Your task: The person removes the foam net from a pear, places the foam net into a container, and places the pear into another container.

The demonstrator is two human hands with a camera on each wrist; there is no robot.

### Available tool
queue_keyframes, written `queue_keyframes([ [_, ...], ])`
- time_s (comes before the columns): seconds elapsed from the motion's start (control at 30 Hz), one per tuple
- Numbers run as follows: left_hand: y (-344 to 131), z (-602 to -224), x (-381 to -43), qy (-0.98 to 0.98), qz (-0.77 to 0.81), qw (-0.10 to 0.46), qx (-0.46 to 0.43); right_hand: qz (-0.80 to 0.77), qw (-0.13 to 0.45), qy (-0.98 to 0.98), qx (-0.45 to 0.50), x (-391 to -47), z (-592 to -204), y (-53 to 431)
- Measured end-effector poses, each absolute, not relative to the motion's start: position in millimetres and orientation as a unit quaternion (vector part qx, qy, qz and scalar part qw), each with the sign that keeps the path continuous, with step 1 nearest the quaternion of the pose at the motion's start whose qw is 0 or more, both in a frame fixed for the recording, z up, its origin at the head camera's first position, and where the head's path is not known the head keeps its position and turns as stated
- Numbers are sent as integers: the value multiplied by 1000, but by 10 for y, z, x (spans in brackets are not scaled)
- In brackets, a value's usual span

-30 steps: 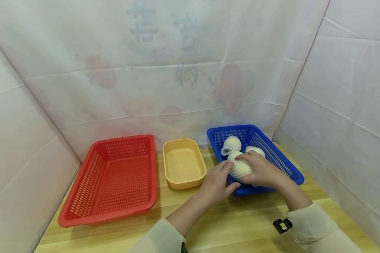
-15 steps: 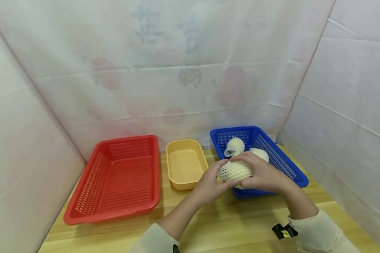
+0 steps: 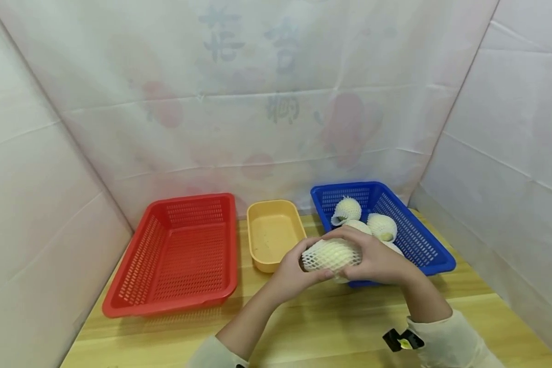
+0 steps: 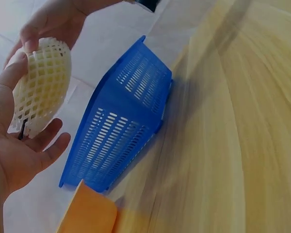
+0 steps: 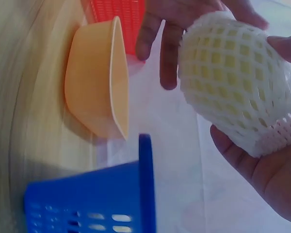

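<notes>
Netted fruit (image 3: 332, 255) — held by both hands (image 3: 291, 273) (image 3: 381, 258).

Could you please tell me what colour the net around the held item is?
The net is white, showing best in the right wrist view.

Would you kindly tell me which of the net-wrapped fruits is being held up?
It is the near fruit, gripped between the left hand and right hand; what sets it apart is that the other visible fruits lie inside the blue basket.
</notes>
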State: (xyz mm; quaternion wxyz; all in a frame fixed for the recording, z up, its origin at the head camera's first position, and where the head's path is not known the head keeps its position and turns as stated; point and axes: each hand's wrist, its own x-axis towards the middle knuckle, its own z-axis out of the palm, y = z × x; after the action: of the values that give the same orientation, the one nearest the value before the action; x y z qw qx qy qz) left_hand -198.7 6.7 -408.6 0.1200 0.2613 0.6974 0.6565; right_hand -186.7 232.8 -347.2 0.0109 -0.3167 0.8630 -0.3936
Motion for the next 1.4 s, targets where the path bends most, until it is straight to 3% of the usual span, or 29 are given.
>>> queue_keyframes([
  [1.13, -391, -4142, -1735, 672, 710, 91, 191, -504, 153, 758, -385, -2045, -3926, 2043],
  [1.4, -428, -4208, -1697, 736, 652, 41, 178, -510, 180, 752, -376, -2050, -4037, 1905],
])
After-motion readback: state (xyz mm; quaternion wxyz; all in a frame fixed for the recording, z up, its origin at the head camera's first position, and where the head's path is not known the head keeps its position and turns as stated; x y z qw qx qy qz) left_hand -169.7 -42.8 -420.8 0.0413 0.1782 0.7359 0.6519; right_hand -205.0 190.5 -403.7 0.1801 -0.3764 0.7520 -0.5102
